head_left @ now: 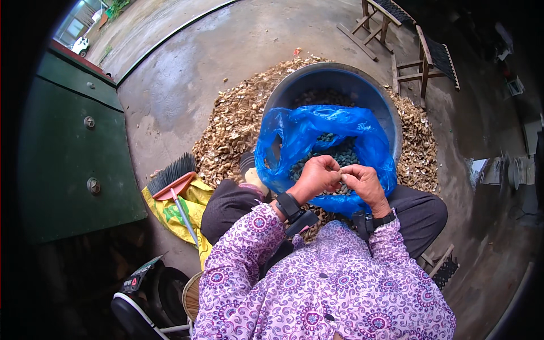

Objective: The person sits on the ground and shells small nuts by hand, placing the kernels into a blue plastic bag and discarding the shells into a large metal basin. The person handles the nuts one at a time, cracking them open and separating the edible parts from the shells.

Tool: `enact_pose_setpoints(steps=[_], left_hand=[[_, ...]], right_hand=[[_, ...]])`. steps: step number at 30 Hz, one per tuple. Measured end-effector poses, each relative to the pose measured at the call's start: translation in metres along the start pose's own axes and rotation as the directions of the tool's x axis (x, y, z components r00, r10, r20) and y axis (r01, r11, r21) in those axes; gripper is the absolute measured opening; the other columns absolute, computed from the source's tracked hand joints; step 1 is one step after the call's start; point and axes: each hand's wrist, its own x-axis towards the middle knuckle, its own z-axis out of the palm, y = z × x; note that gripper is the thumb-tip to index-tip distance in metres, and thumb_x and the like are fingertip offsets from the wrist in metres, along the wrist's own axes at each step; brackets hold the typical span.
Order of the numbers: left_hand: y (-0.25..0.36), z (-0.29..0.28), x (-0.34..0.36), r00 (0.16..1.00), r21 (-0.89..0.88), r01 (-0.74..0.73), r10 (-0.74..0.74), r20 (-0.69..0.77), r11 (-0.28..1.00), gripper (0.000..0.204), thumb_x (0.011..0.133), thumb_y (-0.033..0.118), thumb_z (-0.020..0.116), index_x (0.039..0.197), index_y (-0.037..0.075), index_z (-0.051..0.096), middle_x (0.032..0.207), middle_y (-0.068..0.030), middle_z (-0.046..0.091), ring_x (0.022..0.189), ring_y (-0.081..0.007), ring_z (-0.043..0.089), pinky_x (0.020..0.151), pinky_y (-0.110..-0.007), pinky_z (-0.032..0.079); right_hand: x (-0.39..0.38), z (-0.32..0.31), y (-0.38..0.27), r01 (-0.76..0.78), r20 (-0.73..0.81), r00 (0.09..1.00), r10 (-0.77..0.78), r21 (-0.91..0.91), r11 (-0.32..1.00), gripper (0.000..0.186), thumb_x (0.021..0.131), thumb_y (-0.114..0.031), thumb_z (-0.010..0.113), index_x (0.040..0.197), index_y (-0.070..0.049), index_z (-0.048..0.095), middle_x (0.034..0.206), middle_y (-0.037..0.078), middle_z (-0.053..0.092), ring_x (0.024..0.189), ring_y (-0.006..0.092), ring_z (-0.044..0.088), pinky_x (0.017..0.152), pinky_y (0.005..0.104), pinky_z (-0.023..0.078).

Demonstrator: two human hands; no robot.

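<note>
Over the open mouth of a blue plastic bag [357,118], my left hand [317,175] and my right hand [367,186] meet at the fingertips. Both are closed in a pinch on a small pale peanut [341,174], mostly hidden by the fingers. Below them in the bag lie many small kernels [345,153], tinted bluish by the plastic. The bag sits against the near side of a large round metal basin [395,107], spilling over its edge. Deeper in the basin is a dark layer of peanuts [326,97].
Peanut shells [243,113] are heaped on the concrete floor around the basin. To the left, a broom [175,184] lies on a yellow sack [192,198], near a green metal door [79,147]. Wooden folding stools [422,65] stand at the far right.
</note>
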Motion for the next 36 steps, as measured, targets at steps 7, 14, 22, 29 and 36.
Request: enact_pose_setpoints(steps=[7, 14, 22, 29, 36], left_hand=[[0.000, 0.000, -0.002, 0.999, 0.190, -0.046, 0.046, 0.002, 0.981, 0.013, 0.069, 0.005, 0.060, 0.078, -0.002, 0.054, 0.066, -0.0080, 0.058, 0.057, -0.0128, 0.058, 0.050, -0.022, 0.048], [0.003, -0.001, -0.005, 0.986, 0.295, -0.166, 0.154, 0.063, 0.941, 0.007, 0.068, 0.004, 0.059, 0.068, -0.001, 0.054, 0.059, -0.0067, 0.057, 0.051, -0.0117, 0.058, 0.044, -0.022, 0.047], [-0.005, 0.007, -0.002, 0.994, 0.184, -0.074, 0.087, -0.064, 0.980, 0.007, 0.064, 0.004, 0.059, 0.066, 0.000, 0.054, 0.057, -0.0070, 0.056, 0.049, -0.0118, 0.055, 0.043, -0.023, 0.044], [0.001, 0.011, -0.005, 0.998, -0.061, 0.006, -0.009, -0.055, 0.998, 0.007, 0.065, 0.003, 0.058, 0.064, -0.001, 0.053, 0.055, -0.0103, 0.056, 0.047, -0.0145, 0.055, 0.043, -0.024, 0.044], [0.000, 0.006, -0.001, 1.000, -0.206, 0.029, -0.031, -0.006, 0.978, 0.009, 0.065, 0.005, 0.061, 0.066, -0.001, 0.054, 0.058, -0.0101, 0.057, 0.050, -0.0150, 0.057, 0.046, -0.023, 0.045]], right_hand=[[-0.005, 0.002, -0.015, 0.034, 0.032, 0.999, -0.028, -0.209, 0.977, 0.015, 0.075, -0.009, 0.056, 0.082, 0.003, 0.061, 0.071, 0.007, 0.061, 0.063, 0.0092, 0.055, 0.056, 0.0239, 0.043], [-0.008, 0.006, -0.019, 0.249, 0.050, 0.967, -0.249, -0.382, 0.890, 0.011, 0.070, -0.006, 0.055, 0.076, 0.002, 0.060, 0.066, 0.013, 0.059, 0.057, 0.0193, 0.057, 0.052, 0.0290, 0.043], [-0.008, 0.020, -0.009, 0.288, -0.101, 0.919, -0.382, -0.490, 0.823, 0.008, 0.066, -0.004, 0.055, 0.071, 0.000, 0.059, 0.067, 0.015, 0.059, 0.061, 0.0273, 0.059, 0.053, 0.0326, 0.045], [-0.009, 0.018, 0.005, 0.103, -0.257, 0.953, -0.158, -0.218, 0.971, 0.009, 0.071, -0.005, 0.053, 0.072, 0.001, 0.060, 0.059, 0.008, 0.057, 0.051, 0.0147, 0.054, 0.047, 0.0277, 0.042], [-0.001, 0.005, 0.012, -0.172, -0.051, 0.973, 0.224, 0.482, 0.859, 0.011, 0.075, -0.006, 0.053, 0.072, 0.001, 0.060, 0.058, -0.001, 0.054, 0.049, 0.0039, 0.046, 0.044, 0.0175, 0.037]])
